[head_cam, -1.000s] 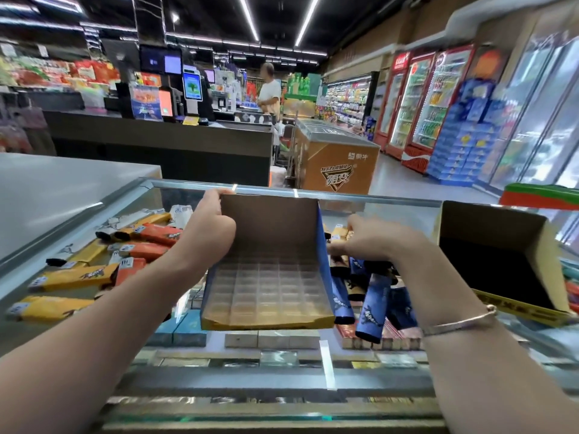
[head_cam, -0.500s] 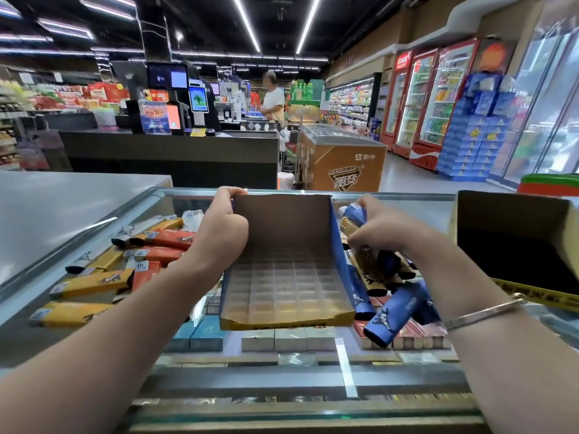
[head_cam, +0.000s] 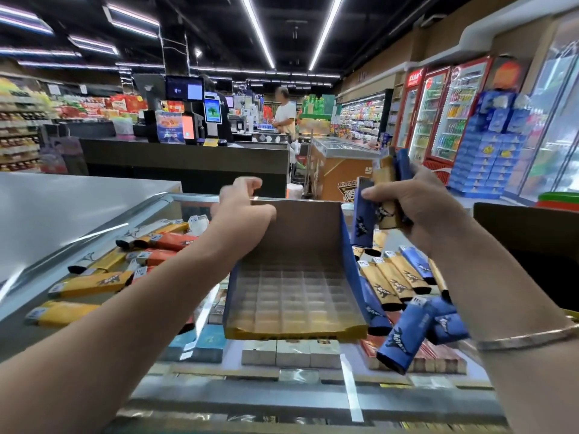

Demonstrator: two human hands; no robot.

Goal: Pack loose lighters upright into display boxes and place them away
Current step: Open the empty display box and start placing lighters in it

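Note:
An empty display box with a gridded tray and a blue side stands on the glass counter in the middle. My left hand hovers at its back left corner, fingers apart, holding nothing. My right hand is raised above the box's right side, shut on a bundle of blue and tan lighters. Loose blue and tan lighters lie right of the box. Yellow and orange lighters lie to its left.
A second open cardboard box stands at the right edge. Cigarette packs show under the glass. A grey counter top lies at the left. Checkout desks, a freezer chest and drink fridges stand beyond, with a person at the tills.
My right hand has lifted a bundle of lighters from the pile up beside the box. My left hand has let go of the box's back corner and opened.

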